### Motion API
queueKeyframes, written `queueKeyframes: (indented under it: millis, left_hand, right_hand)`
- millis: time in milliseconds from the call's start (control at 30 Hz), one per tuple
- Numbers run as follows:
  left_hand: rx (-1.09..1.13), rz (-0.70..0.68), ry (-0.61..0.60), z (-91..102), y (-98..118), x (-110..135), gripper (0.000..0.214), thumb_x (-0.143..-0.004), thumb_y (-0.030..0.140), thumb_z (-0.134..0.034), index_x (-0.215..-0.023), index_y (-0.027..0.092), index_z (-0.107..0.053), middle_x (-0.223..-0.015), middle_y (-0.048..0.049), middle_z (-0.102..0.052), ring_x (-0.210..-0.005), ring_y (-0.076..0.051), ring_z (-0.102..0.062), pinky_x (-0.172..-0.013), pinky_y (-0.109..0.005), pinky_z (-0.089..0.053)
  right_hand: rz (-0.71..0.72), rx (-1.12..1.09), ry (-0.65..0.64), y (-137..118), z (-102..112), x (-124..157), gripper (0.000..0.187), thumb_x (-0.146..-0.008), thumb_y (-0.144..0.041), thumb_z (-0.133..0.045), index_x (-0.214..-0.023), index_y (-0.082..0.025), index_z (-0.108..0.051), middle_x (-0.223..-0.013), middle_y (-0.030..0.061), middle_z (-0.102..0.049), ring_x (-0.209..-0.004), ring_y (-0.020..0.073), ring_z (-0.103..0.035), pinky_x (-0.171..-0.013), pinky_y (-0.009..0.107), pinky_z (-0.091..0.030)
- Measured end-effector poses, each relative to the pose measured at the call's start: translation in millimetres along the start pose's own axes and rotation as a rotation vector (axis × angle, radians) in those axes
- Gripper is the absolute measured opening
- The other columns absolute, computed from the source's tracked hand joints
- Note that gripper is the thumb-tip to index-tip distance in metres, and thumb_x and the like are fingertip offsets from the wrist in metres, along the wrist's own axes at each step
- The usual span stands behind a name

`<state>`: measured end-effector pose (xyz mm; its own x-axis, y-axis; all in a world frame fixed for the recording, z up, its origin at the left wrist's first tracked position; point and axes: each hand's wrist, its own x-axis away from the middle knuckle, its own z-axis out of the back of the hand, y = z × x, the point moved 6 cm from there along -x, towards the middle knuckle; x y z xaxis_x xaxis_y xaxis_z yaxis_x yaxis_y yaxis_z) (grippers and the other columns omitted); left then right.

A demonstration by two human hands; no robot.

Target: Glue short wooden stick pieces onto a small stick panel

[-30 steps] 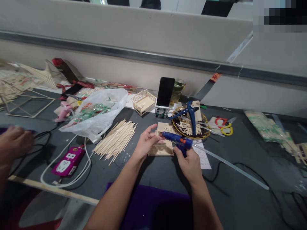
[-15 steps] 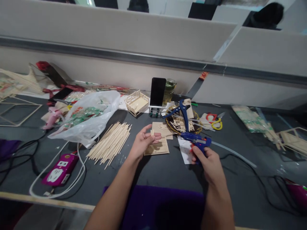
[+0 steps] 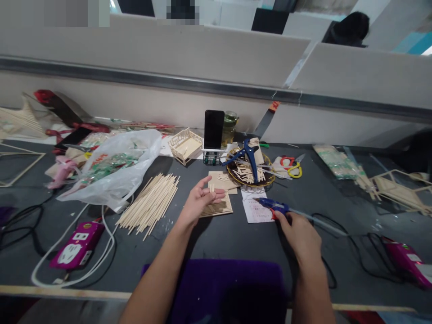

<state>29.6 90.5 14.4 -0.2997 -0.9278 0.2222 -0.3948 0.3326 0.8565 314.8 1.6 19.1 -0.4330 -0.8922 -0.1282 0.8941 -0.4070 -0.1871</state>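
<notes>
My left hand [image 3: 200, 201] pinches a short wooden stick [image 3: 212, 186] upright between thumb and fingers, just above a small slatted wooden panel [image 3: 219, 208] on the dark table [image 3: 243, 238]. My right hand [image 3: 299, 234] is wrapped round the grip of a blue glue gun [image 3: 274, 207], which lies low over the table with its nozzle pointing left onto a white paper card [image 3: 256, 210]. A clear glue stick trails from the gun's back to the right.
A pile of long wooden sticks [image 3: 150, 203] lies left of my left hand, beside a plastic bag [image 3: 114, 168] and a pink power strip [image 3: 77, 244]. Behind stand a phone [image 3: 213, 129], a small wooden model [image 3: 184, 145], a basket [image 3: 263, 182] of sticks with a blue clamp [image 3: 248, 155], and scissors [image 3: 290, 165].
My right hand has carried the glue gun away from the panel, to the right and down onto the table by the paper card. The left hand still holds the stick.
</notes>
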Motion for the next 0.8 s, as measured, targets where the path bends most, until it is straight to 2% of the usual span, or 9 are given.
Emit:
queueKeyframes:
  millis: [67,100,167,200,267,367,433,567,800]
  left_hand:
    - [-0.009,0.016,0.002,-0.4,-1.1,0.3,0.076,-0.070,0.022,-0.074,-0.135,0.014,-0.036,-0.093,-0.0144,-0.073,-0.087,-0.025,-0.069,-0.078,-0.036,-0.054]
    - [-0.013,0.023,-0.003,-1.0,-1.5,0.5,0.077,-0.070,0.022,-0.075,-0.136,0.014,-0.036,-0.093,-0.0147,-0.073,-0.087,-0.024,-0.069,-0.078,-0.036,-0.054]
    - [-0.017,0.031,-0.023,-2.7,-1.1,1.3,0.079,-0.069,0.021,-0.075,-0.136,0.012,-0.035,-0.094,-0.0157,-0.072,-0.086,-0.024,-0.069,-0.077,-0.036,-0.054]
    - [-0.016,0.035,-0.036,-3.6,-0.4,1.9,0.080,-0.068,0.021,-0.076,-0.136,0.012,-0.034,-0.094,-0.0163,-0.072,-0.086,-0.024,-0.069,-0.077,-0.036,-0.054]
    - [-0.008,0.046,-0.056,-4.7,1.7,3.5,0.081,-0.068,0.020,-0.076,-0.136,0.010,-0.034,-0.094,-0.0172,-0.072,-0.086,-0.024,-0.070,-0.076,-0.034,-0.054]
    - [0.010,0.067,-0.073,-4.7,4.8,5.8,0.080,-0.069,0.019,-0.076,-0.136,0.010,-0.034,-0.093,-0.0172,-0.072,-0.086,-0.024,-0.070,-0.075,-0.032,-0.054]
    - [0.020,0.079,-0.089,-4.4,4.8,6.5,0.080,-0.070,0.019,-0.075,-0.137,0.011,-0.033,-0.092,-0.0168,-0.072,-0.085,-0.024,-0.070,-0.075,-0.032,-0.053]
    - [0.043,0.100,-0.139,-4.6,-2.1,5.0,0.084,-0.070,0.019,-0.075,-0.139,0.011,-0.028,-0.088,-0.0146,-0.073,-0.081,-0.023,-0.070,-0.074,-0.031,-0.054]
    - [0.019,0.115,-0.162,-4.0,-11.3,2.7,0.087,-0.071,0.021,-0.076,-0.141,0.012,-0.025,-0.079,-0.0094,-0.074,-0.078,-0.022,-0.070,-0.074,-0.032,-0.052]
  right_hand:
    - [0.038,-0.010,0.037,-18.7,12.9,-1.1,0.043,-0.083,-0.052,-0.046,-0.079,-0.016,-0.069,-0.075,0.0154,-0.066,-0.067,0.0263,-0.061,-0.055,0.033,-0.041]
    - [0.088,-0.085,0.034,-33.8,19.0,-3.0,0.040,-0.084,-0.048,-0.047,-0.082,-0.016,-0.069,-0.078,0.0149,-0.067,-0.072,0.0267,-0.061,-0.060,0.034,-0.043]
    - [0.216,-0.372,0.002,-72.9,29.6,-9.5,0.034,-0.085,-0.043,-0.046,-0.087,-0.018,-0.070,-0.086,0.0112,-0.069,-0.079,0.0238,-0.062,-0.070,0.034,-0.045]
    - [0.282,-0.540,-0.044,-94.9,32.4,-13.5,0.032,-0.085,-0.041,-0.047,-0.088,-0.019,-0.070,-0.089,0.0090,-0.070,-0.081,0.0218,-0.062,-0.074,0.033,-0.045]
    - [0.399,-0.783,-0.203,-138.3,29.7,-20.9,0.027,-0.083,-0.037,-0.050,-0.083,-0.019,-0.070,-0.082,0.0050,-0.070,-0.077,0.0189,-0.062,-0.073,0.030,-0.045]
    - [0.425,-1.011,-0.349,-177.6,15.4,-28.6,0.026,-0.081,-0.036,-0.053,-0.082,-0.016,-0.069,-0.074,0.0020,-0.068,-0.067,0.0153,-0.059,-0.065,0.026,-0.045]
    - [0.407,-1.091,-0.392,-186.1,2.3,-28.8,0.027,-0.081,-0.037,-0.054,-0.081,-0.015,-0.069,-0.072,0.0018,-0.067,-0.065,0.0146,-0.057,-0.064,0.025,-0.044]
    - [0.357,-1.166,-0.420,-180.4,-17.9,-24.1,0.026,-0.078,-0.038,-0.059,-0.077,-0.015,-0.069,-0.072,0.0029,-0.067,-0.067,0.0153,-0.058,-0.065,0.026,-0.044]
    - [0.332,-1.222,-0.509,-182.7,-22.7,-20.6,0.024,-0.075,-0.039,-0.063,-0.073,-0.016,-0.068,-0.057,-0.0011,-0.060,-0.055,0.0128,-0.051,-0.057,0.024,-0.040]
